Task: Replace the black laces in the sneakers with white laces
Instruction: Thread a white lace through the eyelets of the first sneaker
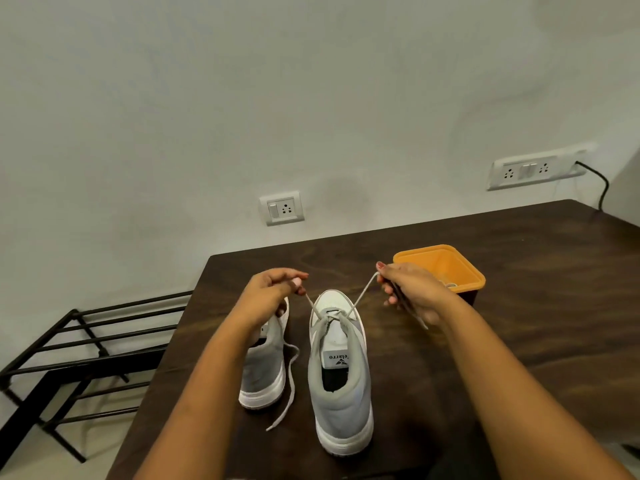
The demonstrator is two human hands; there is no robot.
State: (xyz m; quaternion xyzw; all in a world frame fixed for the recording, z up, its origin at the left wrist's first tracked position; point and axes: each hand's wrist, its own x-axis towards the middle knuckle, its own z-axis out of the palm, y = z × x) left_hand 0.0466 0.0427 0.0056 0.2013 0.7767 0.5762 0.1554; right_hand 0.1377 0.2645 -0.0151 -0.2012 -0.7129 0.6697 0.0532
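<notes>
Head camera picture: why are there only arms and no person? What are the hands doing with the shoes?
The camera sits on the person's head and looks down, so you see only their arms. Two grey sneakers stand on a dark table: the middle sneaker and the other sneaker, half hidden by the left arm. A white lace runs through the middle sneaker's front holes. The left hand pinches one end, the right hand grips the other, and both strands are stretched tight. An orange tub stands behind the right hand.

Grey sneakers (341, 386) with white soles, white lace (362, 296), orange tub (446, 268), dark brown table (519, 306)
</notes>
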